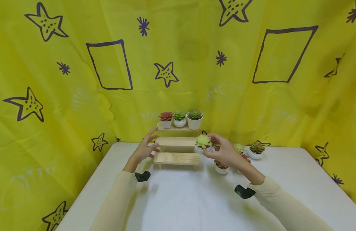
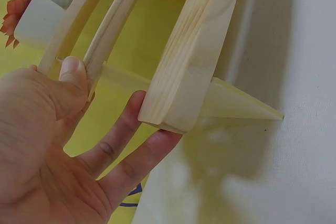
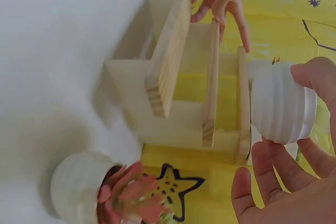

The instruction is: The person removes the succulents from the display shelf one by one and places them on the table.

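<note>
My right hand (image 1: 225,152) pinches a white ribbed pot (image 3: 281,103) between thumb and fingers. It bears a pale green succulent (image 1: 203,140) and is at the right end of the shelf's middle tier; whether it touches the board cannot be told. At the other end of the three-tier wooden shelf (image 1: 176,158), my left hand (image 1: 142,150) has its fingers spread. Its thumb (image 2: 72,72) lies against one board, and two fingertips touch the end of the lowest board (image 2: 181,61). A red succulent (image 1: 165,116) and two green ones (image 1: 179,115) (image 1: 194,114) stand in white pots on the top tier.
Right of the shelf, partly behind my right hand and forearm, several more potted succulents stand on the white table (image 1: 178,199), among them a reddish one (image 3: 128,192) and a dark green one (image 1: 257,148). A yellow patterned curtain (image 1: 192,41) hangs behind the table.
</note>
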A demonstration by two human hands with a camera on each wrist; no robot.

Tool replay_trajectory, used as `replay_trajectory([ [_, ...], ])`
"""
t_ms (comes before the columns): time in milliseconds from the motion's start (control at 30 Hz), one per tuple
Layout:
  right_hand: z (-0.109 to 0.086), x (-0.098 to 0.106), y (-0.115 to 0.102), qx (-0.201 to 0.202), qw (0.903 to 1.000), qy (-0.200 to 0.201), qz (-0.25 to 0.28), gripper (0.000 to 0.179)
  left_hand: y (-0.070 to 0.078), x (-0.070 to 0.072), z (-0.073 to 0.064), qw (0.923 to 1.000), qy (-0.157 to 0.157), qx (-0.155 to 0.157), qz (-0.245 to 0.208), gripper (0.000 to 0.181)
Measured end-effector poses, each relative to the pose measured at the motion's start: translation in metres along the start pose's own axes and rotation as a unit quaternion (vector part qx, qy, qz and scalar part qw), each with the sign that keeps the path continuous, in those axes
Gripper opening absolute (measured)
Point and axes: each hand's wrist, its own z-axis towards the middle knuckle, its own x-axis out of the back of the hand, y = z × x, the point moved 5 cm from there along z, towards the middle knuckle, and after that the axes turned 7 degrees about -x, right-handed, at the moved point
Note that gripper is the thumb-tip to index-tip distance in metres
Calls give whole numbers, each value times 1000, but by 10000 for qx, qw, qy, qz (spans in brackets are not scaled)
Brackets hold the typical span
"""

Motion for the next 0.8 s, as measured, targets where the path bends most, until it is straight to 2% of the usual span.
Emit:
replay_trajectory([
  [300, -19, 27, 27, -275, 9994, 138, -165, 65, 2, -1, 0, 10000, -51, -72, 12, 75],
  [600, -38, 60, 51, -312, 9980, 381, -397, 62, -1, 0, 0, 10000, -60, -62, -17, 75],
  [800, -51, 84, 65, -541, 9936, 544, -824, 67, 0, 0, 0, 10000, -60, -57, -11, 75],
])
